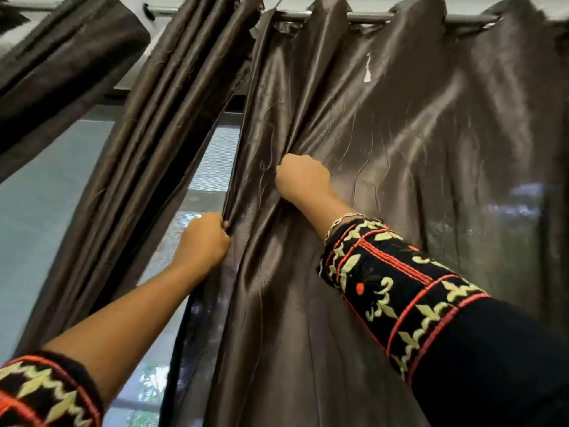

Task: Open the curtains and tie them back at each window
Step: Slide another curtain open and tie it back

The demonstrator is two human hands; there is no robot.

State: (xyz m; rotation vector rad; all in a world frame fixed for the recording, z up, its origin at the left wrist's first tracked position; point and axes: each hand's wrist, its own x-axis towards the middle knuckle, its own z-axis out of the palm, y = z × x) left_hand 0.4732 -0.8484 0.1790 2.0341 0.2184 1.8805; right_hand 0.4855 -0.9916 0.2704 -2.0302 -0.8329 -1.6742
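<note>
A dark brown satin curtain (415, 134) hangs by eyelets from a metal rod (366, 16) and covers the right half of the view. My left hand (204, 238) grips its left edge at mid height. Higher up and to the right, my right hand (301, 180) is clenched round a fold of the same curtain. A second brown curtain (147, 143) hangs bunched in pleats to the left. Between the two panels a narrow strip of window (212, 167) shows.
A third piece of brown curtain (61, 63) crosses the upper left corner. Pale frosted glass (46, 211) lies at the left, and green foliage shows through the lower pane. Both forearms wear dark embroidered sleeves.
</note>
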